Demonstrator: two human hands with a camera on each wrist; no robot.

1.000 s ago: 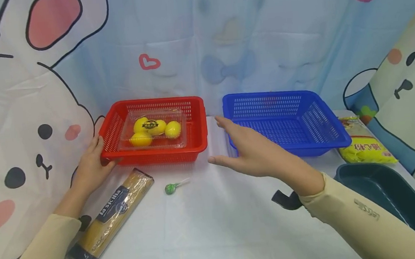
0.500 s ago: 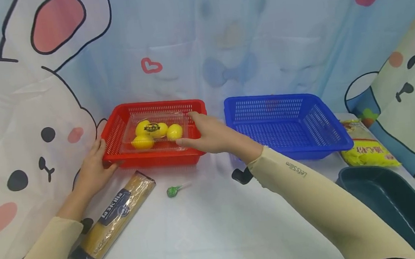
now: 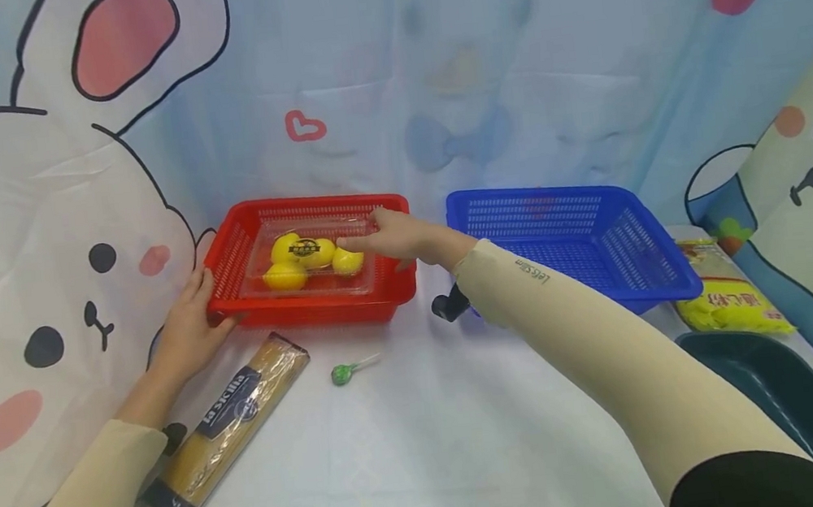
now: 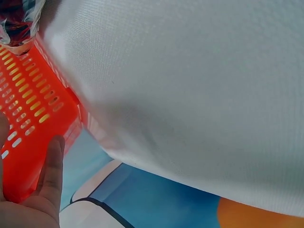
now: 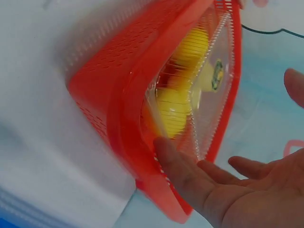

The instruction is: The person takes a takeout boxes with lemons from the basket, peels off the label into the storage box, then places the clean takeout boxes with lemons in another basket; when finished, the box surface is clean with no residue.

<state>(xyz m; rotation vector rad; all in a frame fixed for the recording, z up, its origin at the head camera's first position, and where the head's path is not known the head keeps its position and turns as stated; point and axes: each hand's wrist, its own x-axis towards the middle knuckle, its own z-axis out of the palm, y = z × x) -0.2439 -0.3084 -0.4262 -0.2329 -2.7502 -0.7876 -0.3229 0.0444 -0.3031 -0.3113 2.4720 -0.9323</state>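
Observation:
In the head view, a clear plastic box [image 3: 255, 280] with several yellow lemons [image 3: 285, 276] sits inside a red basket [image 3: 309, 308] at the back left. The left hand [image 3: 186, 328] holds the basket's near left corner, thumb on the front and fingers along the left side. In the left wrist view its thumb [image 4: 54, 164] lies along the red wall. Over the basket's right end reaches the right hand [image 3: 405, 236], its fingers at the box's right edge. The right wrist view shows this hand [image 5: 237, 185] spread, with one fingertip close to the box; contact is unclear.
A blue basket [image 3: 580, 302] stands to the right, with a yellow pasta bag [image 3: 734, 299] and a dark green tray [image 3: 746, 343] beyond it. A spaghetti pack [image 3: 225, 430] and a green lollipop [image 3: 344, 372] lie in front of the red basket. A printed curtain [image 3: 468, 52] hangs behind.
The right hand has moved left from the gap between the baskets to the right end of the lemon box. The left hand has stayed at the red basket's corner.

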